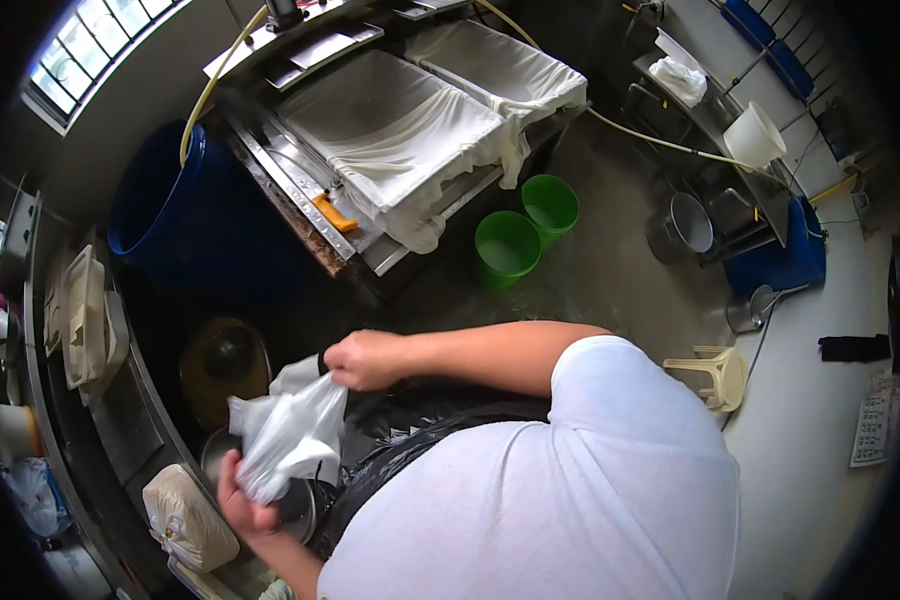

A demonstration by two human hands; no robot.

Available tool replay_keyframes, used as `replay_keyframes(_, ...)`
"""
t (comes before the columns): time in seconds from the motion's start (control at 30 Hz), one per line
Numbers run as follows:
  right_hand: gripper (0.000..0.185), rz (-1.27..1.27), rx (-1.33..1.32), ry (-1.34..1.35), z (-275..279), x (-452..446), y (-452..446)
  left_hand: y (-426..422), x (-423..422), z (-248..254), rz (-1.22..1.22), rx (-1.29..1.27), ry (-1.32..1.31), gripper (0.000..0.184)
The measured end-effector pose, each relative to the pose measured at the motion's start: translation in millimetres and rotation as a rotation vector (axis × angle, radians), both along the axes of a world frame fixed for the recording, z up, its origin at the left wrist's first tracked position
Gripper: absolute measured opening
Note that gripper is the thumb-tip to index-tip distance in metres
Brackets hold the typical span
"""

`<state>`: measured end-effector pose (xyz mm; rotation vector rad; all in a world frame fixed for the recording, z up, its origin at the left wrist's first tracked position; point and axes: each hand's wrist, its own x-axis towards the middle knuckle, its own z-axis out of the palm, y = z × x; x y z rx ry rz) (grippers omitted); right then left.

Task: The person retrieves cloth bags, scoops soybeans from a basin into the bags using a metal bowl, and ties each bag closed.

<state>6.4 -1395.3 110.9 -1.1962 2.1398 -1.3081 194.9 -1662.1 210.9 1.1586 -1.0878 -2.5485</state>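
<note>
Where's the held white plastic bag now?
Head view, left of centre: the white plastic bag is between the right hand, at its upper end, and the left hand, at its lower end.

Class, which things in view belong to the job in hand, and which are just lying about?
Likely job:
white plastic bag
right hand, gripping it
left hand, at its lower end

Apparently lying about:
green buckets
cream plastic stool
blue barrel
</note>
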Motion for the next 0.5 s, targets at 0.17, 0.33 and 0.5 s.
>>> replay_keyframes(0.17,0.041,-0.096,0.236,-0.185,-33.6,-47.1,49.9,-63.3,17.5,-7.0,0.110,-0.334,0.131,0.015)
replay_keyframes(0.33,0.108,-0.161,0.064,0.222,-9.0,-34.0,39.3,43.6,-50.0,-10.7,0.001,-0.838,0.207,0.018)
replay_keyframes(0.5,0.044,0.116,-0.133,0.181,-14.7,-25.6,-8.6,113.6,-50.0,12.0,-0.564,-1.135,0.230,0.040)
